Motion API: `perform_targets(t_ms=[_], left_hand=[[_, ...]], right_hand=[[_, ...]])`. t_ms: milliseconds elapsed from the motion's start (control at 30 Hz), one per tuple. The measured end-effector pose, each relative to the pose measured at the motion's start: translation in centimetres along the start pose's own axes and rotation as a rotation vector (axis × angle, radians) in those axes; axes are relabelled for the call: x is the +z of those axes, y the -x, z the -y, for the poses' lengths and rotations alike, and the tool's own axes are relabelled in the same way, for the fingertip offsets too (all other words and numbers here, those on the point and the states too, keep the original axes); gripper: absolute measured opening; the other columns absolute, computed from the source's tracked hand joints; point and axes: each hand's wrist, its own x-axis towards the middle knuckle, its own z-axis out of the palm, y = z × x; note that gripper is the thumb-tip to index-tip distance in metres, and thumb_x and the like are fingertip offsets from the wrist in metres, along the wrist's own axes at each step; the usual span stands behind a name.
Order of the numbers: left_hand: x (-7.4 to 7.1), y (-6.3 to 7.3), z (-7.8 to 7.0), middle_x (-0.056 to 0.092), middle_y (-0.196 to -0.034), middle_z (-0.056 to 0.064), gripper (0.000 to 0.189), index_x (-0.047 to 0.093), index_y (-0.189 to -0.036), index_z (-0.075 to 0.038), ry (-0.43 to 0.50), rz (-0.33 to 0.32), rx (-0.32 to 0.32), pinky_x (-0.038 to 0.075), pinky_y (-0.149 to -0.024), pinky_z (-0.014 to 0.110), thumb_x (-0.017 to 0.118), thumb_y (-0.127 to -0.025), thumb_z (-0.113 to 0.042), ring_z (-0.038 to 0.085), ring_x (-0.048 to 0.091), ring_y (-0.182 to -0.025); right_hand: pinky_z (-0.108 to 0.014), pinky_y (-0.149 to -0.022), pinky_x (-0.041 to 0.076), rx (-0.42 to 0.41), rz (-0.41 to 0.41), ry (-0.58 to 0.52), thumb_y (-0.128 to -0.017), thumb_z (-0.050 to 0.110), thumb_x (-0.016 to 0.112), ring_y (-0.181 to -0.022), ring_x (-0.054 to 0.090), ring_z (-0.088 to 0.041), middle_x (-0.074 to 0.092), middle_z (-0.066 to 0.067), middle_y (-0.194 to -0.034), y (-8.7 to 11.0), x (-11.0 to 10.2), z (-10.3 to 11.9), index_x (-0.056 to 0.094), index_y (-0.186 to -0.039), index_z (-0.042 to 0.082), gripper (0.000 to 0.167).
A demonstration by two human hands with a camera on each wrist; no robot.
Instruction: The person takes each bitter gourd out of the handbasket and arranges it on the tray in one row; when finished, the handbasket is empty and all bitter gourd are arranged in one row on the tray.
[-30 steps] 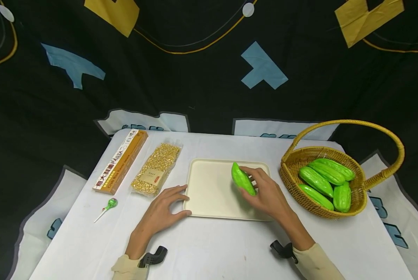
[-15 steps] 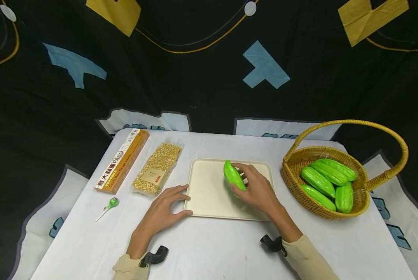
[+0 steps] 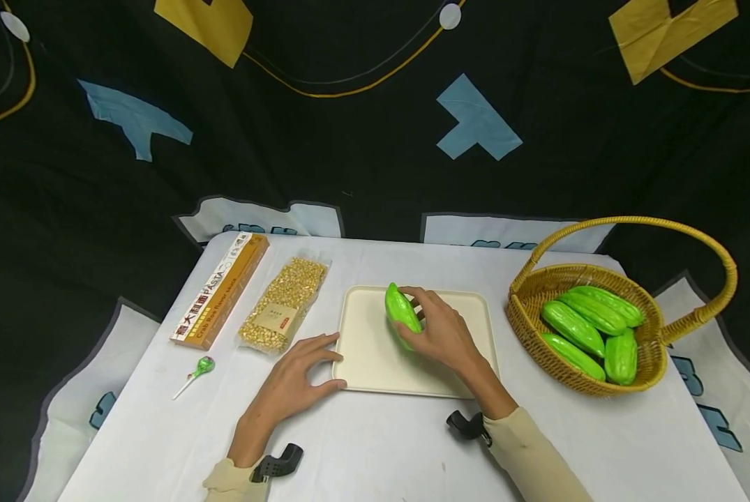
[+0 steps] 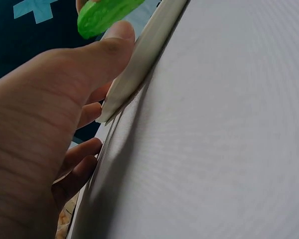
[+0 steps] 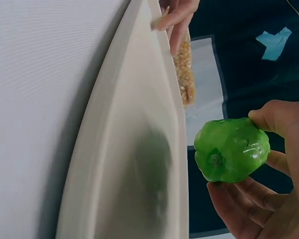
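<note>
My right hand holds a glossy green bitter melon, thumb on one side and fingers on the other. The right wrist view shows this bitter melon end-on, raised off the cream tray, with a dark shadow below it on the tray. At the tray's left side, my left hand rests with fingers spread, touching the rim. In the left wrist view, the thumb lies by the tray's edge. Several more bitter melons lie in the wicker basket at the right.
A pasta box and a bag of corn kernels lie on the left of the white-covered table. In front of them is a green lollipop. The basket's tall handle arches up at the right.
My right hand has carried the bitter melon leftward over the tray, from its right part towards its middle. My left hand has kept its place at the tray's left edge.
</note>
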Motion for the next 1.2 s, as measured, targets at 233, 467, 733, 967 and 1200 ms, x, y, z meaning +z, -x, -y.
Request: perform_targets(t_ms=[233,467,733,967,1200], left_hand=[[-0.1,0.0,0.0,0.059,-0.158,-0.004,0.046,0.079,-0.12,-0.023,-0.004,0.001,-0.008,0.043,-0.124,0.051,0.094,-0.082,-0.045,0.027,0.054,-0.146],[-0.2,0.0,0.0,0.059,-0.158,-0.004,0.046,0.079,-0.121,-0.022,-0.008,0.009,-0.006,0.044,-0.124,0.05,0.093,-0.083,-0.045,0.026,0.054,-0.146],[-0.2,0.0,-0.1,0.059,-0.158,-0.004,0.046,0.079,-0.121,-0.023,-0.009,0.01,-0.011,0.043,-0.124,0.049,0.093,-0.083,-0.045,0.026,0.054,-0.146],[-0.2,0.0,-0.1,0.059,-0.158,-0.002,0.046,0.08,-0.121,-0.021,-0.002,0.005,-0.004,0.043,-0.124,0.051,0.093,-0.083,-0.045,0.027,0.054,-0.146],[-0.2,0.0,0.0,0.059,-0.157,-0.002,0.046,0.08,-0.121,-0.021,-0.001,0.007,0.0,0.043,-0.124,0.05,0.092,-0.084,-0.045,0.027,0.054,-0.146]], right_hand=[[-0.042,-0.075,0.061,0.047,0.037,-0.02,-0.092,0.036,0.08,-0.095,0.073,-0.021,0.071,-0.007,-0.116,-1.2,1.5,0.2,0.059,-0.149,0.023,0.062],[-0.043,-0.076,0.061,0.073,0.054,-0.028,-0.093,0.038,0.079,-0.096,0.073,-0.022,0.072,-0.008,-0.115,-2.3,2.9,1.1,0.059,-0.149,0.022,0.062],[-0.043,-0.079,0.062,0.091,0.051,-0.057,-0.094,0.037,0.078,-0.103,0.074,-0.025,0.073,-0.011,-0.117,-3.2,4.2,1.9,0.06,-0.148,0.02,0.06],[-0.04,-0.078,0.061,0.102,0.063,-0.081,-0.095,0.035,0.078,-0.101,0.072,-0.026,0.072,-0.012,-0.115,-3.7,5.1,2.2,0.059,-0.149,0.017,0.06],[-0.04,-0.077,0.06,0.11,0.078,-0.084,-0.096,0.036,0.076,-0.094,0.07,-0.025,0.072,-0.012,-0.108,-4.1,6.2,2.2,0.058,-0.15,0.014,0.06]])
